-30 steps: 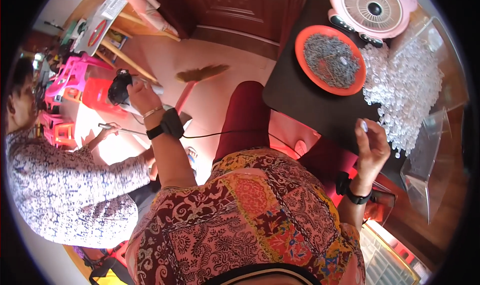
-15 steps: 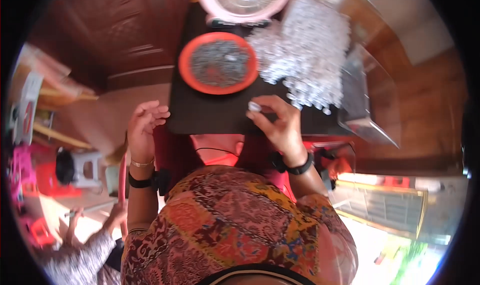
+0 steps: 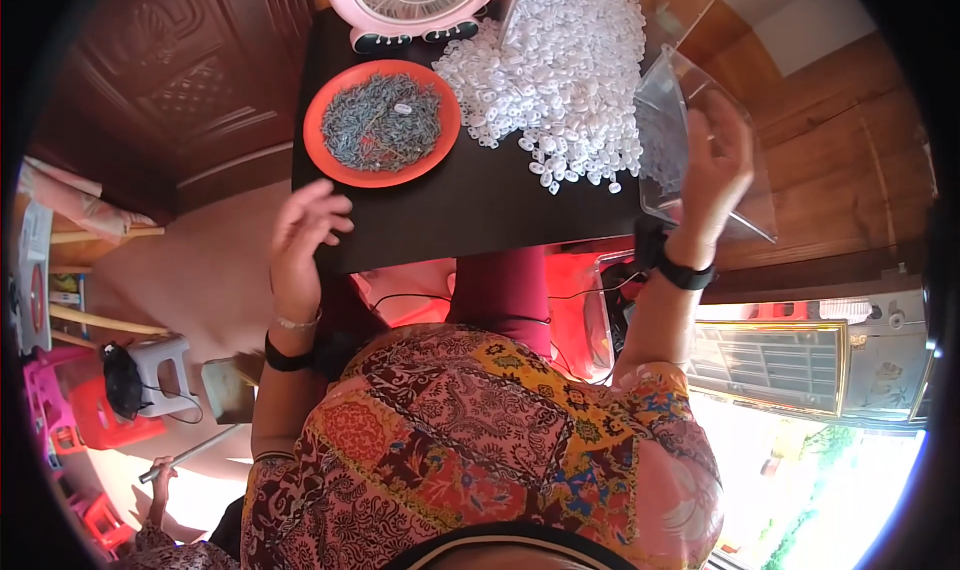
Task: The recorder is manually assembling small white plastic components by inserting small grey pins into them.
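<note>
My left hand (image 3: 308, 232) hangs at the table's left front corner, fingers loosely spread and holding nothing. To the right, my right hand (image 3: 716, 170) is over a clear plastic bin (image 3: 660, 160). Its fingers are bent, slightly blurred and look parted; no piece shows between them. A large heap of small white oval plastic pieces with holes (image 3: 570, 70) covers the back right of the table. Left of the heap sits an orange-red round plate (image 3: 315, 135) full of small grey screw-like parts (image 3: 370, 120), with one white piece (image 3: 402, 109) lying on them.
A pink fan (image 3: 420, 25) stands at the back of the dark table (image 3: 480, 220). A wooden panel (image 3: 830, 160) rises at the right. Stools, a grey one (image 3: 172, 370) and a red one (image 3: 105, 415), are on the left floor. Another person's hand (image 3: 160, 475) holds a rod, lower left.
My right hand has moved right, from the table's front to over the clear bin; the white piece it pinched is no longer visible. My left hand stays nearby. The view has shifted.
</note>
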A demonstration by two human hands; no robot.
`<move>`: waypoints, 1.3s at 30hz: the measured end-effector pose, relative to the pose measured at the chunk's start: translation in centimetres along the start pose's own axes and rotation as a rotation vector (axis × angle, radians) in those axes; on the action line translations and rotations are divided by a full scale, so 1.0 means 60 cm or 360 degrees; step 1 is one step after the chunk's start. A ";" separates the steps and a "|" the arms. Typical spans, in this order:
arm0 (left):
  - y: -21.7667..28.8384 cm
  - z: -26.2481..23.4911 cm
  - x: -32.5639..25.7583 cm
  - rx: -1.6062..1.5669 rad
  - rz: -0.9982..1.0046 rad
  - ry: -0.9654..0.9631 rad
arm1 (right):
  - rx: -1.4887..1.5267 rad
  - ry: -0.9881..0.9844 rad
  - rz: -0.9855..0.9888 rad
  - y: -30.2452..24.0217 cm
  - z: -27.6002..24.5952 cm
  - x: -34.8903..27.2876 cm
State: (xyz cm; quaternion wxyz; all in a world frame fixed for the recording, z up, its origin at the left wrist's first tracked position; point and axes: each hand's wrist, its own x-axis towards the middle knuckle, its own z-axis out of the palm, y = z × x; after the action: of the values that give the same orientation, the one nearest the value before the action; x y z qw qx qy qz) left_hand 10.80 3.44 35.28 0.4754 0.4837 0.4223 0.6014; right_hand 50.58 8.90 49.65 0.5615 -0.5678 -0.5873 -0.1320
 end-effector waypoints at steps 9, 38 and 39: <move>0.115 -0.230 -0.107 0.1050 0.0864 0.1587 | -0.0057 -0.1079 -0.0282 0.007 0.131 -0.146; -0.032 0.086 0.006 0.0078 -0.0213 -0.0462 | 0.0558 -0.1619 0.0159 -0.071 0.213 -0.166; -0.031 0.086 0.011 -0.0002 -0.0282 -0.0541 | 0.0709 -0.1625 0.0184 -0.094 0.200 -0.175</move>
State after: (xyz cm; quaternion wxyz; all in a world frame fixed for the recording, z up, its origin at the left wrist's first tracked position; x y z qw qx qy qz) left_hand 16.10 4.70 34.53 0.5913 0.5390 0.3765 0.4670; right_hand 36.97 11.17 39.84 0.3184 -0.4585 -0.7664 0.3180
